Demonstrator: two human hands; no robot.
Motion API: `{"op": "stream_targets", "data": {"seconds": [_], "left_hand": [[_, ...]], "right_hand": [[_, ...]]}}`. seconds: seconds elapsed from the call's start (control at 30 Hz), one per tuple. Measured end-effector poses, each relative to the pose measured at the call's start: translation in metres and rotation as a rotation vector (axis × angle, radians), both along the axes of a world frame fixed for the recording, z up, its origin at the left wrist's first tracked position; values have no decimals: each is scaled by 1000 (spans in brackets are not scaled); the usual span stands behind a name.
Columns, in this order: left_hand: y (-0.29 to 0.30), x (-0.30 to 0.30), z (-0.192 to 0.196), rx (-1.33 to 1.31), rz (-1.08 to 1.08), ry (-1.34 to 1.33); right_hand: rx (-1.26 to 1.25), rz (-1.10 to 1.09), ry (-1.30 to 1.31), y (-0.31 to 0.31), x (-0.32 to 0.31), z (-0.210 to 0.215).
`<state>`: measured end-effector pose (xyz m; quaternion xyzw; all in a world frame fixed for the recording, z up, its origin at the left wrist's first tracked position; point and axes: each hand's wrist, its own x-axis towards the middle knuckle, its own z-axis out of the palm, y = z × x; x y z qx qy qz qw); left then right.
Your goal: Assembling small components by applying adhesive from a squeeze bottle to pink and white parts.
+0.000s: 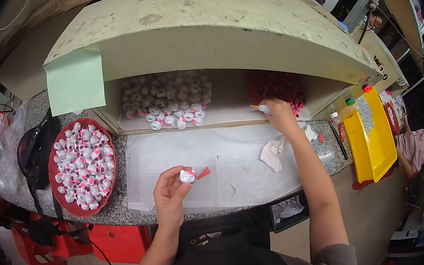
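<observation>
One white figurine (186, 177) pinched in left hand (169, 194) near front edge of counter (115, 213); right hand (280, 115), apart, grips orange-tipped tube (265, 109). Steady figurine, light touch likely best.

Even light brightens the flat white sheet (187, 148), while the pale-green painted shelf (193, 11) shades its interior. Fisheye distortion bends edges; the far left and right are black.

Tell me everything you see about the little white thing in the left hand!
The white piece is small and roundish, with bright pink patches; it might be plastic. The left hand pinches it between thumb and fingers, over the white sheet. A red bit shows just right of it; whether they touch is unclear.
</observation>
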<state>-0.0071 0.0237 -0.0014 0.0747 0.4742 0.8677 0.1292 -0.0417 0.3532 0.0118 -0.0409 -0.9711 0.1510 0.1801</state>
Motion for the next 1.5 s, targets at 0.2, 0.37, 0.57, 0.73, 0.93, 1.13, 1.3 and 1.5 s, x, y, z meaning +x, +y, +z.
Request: {"op": "stream_targets", "data": {"seconds": [0.2, 0.37, 0.57, 0.73, 0.93, 1.13, 1.3, 1.5], "left_hand": [[14, -2, 0, 90, -114, -55], [29, 6, -2, 142, -226, -86], [20, 14, -4, 166, -246, -78], [12, 15, -4, 122, -186, -37], [7, 13, -5, -159, -95, 243], [1, 8, -1, -392, -100, 527], [4, 11, 0, -235, -144, 399], [2, 16, -1, 123, -283, 78]], "right_hand": [[-845, 96, -6, -61, 31, 21], [-1271, 200, -113, -141, 72, 10], [-1669, 23, -87, -167, 81, -4], [-1596, 46, 62, -168, 96, 7], [-1530, 157, -39, -181, 100, 19], [-1481, 155, -77, -181, 97, 18], [-1477, 134, -62, -184, 101, 13], [-1459, 137, 17, -190, 104, 6]]}}
